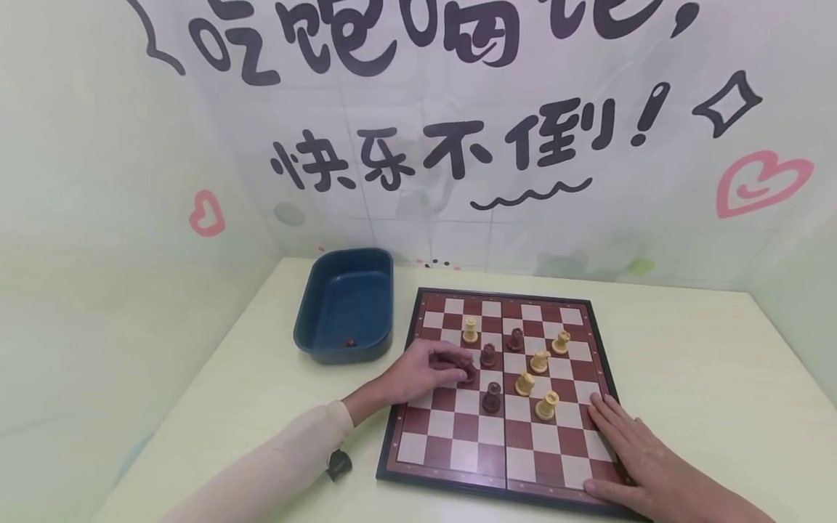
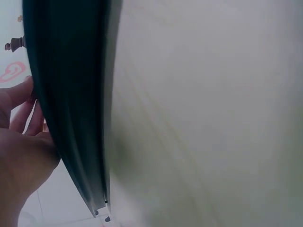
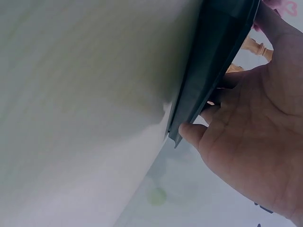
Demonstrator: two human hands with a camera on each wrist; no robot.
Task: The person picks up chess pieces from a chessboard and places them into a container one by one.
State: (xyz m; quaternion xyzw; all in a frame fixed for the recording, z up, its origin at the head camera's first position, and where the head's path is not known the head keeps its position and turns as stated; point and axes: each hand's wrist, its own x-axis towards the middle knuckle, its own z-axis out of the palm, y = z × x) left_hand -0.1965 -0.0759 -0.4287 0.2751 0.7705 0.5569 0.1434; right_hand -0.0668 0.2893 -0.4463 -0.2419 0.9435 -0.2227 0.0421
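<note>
My left hand [image 1: 418,374] reaches over the left side of a folding chessboard [image 1: 451,479], thumb and fingers pinching a dark brown chess piece [image 1: 467,373]. Other dark pieces stand close by: one [image 1: 487,354] just beyond the fingertips, another [image 1: 492,398] nearer me, a third [image 1: 516,339] farther back. Several cream chess pieces [image 1: 539,361] stand mostly on the right half. At the board's right edge my right hand [image 1: 644,454] rests with fingers spread over the border. In the right wrist view, its fingers lie along the board's dark side [image 3: 213,52].
Left of the board, a dark blue bin [image 1: 310,309] holds a small dark reddish object [image 1: 349,342]. A cream piece [image 1: 470,330] stands behind my left hand. The pale table [image 1: 706,349] meets a printed wall sheet [image 1: 451,218] at the back.
</note>
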